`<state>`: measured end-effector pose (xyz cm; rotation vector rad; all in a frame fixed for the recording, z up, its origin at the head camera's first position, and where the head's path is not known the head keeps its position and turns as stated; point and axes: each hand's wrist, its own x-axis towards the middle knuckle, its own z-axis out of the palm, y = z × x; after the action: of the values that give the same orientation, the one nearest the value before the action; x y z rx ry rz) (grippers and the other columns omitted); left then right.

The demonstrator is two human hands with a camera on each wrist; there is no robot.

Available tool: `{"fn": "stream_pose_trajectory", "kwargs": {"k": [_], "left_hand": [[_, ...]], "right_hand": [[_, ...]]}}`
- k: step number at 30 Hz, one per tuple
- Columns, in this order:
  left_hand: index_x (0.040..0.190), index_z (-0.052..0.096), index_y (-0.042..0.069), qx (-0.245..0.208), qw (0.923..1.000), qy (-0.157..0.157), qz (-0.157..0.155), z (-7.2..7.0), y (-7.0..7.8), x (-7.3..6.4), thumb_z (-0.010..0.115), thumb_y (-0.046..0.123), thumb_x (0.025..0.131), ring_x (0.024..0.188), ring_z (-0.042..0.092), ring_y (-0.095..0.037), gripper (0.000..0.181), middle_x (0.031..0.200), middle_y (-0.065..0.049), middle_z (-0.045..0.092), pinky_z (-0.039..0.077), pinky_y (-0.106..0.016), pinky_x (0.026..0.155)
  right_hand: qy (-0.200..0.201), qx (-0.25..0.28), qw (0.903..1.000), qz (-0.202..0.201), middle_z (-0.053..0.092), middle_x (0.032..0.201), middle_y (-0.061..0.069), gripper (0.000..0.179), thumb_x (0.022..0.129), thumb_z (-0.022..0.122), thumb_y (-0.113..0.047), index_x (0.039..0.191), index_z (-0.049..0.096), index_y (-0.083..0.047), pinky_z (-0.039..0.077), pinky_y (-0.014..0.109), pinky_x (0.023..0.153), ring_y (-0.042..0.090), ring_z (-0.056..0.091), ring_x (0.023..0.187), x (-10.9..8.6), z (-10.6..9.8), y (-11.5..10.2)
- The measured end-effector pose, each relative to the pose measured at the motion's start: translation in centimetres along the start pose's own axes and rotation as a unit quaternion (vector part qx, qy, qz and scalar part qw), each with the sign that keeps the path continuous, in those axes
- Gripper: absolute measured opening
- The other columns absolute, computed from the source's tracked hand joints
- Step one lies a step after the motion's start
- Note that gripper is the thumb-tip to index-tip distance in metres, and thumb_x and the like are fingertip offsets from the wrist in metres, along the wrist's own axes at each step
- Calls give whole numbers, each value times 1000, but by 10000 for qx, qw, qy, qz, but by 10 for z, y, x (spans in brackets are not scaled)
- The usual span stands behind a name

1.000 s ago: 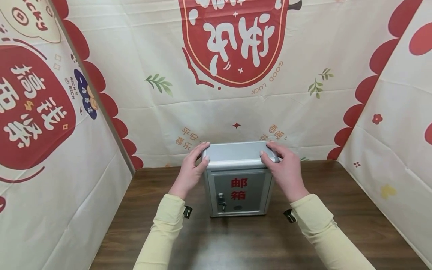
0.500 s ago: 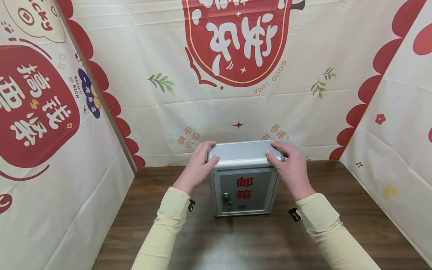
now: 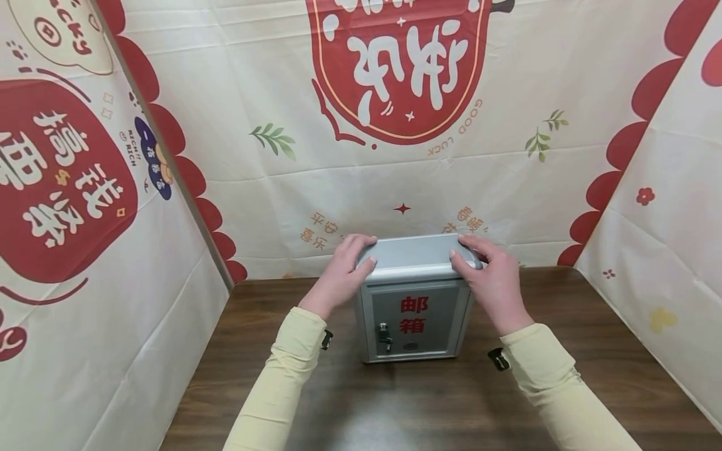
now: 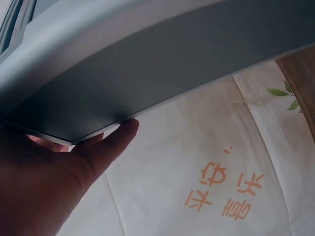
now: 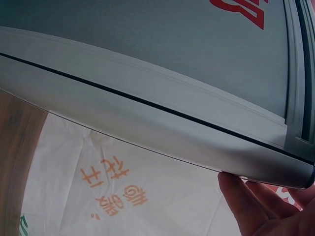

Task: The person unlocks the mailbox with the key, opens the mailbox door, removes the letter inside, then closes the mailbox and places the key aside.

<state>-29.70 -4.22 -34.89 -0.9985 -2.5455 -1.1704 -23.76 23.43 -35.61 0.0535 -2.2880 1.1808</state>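
Note:
A silver-grey metal mailbox with red characters on its front stands upright on the brown wooden table. A small lock, with what looks like a key hanging at it, sits low on the left of its door. My left hand grips the top left corner, thumb on the front edge and fingers toward the back. The opposite top corner is held by my right hand in the same way. In the wrist views, fingers touch the mailbox's edge on the left, and fingertips on the right.
A cream cloth with red and orange prints hangs right behind the mailbox. More printed cloth walls rise on the left and on the right of the table. Black clips are on both wrists.
The mailbox has shifted a little to the right with both hands holding it. The head view has also drifted slightly.

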Motion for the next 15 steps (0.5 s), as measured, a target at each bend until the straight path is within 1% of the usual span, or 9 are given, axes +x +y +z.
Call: {"fn": "stream_pose_trajectory", "kwargs": {"k": [7, 12, 15], "left_hand": [[138, 44, 9, -26, 9998, -170, 50, 0, 1, -1, 42, 24, 99, 125, 36, -17, 42, 139, -4, 39, 33, -38, 102], [137, 44, 9, -29, 9999, -159, 33, 0, 2, 1, 42, 25, 98, 123, 36, -17, 42, 138, -3, 39, 33, -37, 101], [137, 44, 10, -4, 9998, -173, -23, 1, 0, 2, 42, 25, 98, 122, 36, -17, 42, 137, -2, 38, 33, -36, 101]], "right_hand": [[121, 1, 9999, -6, 59, 128, 10, 44, 87, 69, -34, 124, 65, -9, 44, 48, 92, 27, 53, 119, -3, -2, -1], [196, -31, 9997, -109, 59, 128, 11, 44, 88, 67, -34, 124, 65, -8, 42, 48, 94, 27, 52, 120, -3, -1, 0], [143, -59, 9998, -104, 58, 129, 11, 46, 89, 66, -36, 125, 64, -8, 41, 49, 96, 29, 50, 122, -3, 1, 0]]}}
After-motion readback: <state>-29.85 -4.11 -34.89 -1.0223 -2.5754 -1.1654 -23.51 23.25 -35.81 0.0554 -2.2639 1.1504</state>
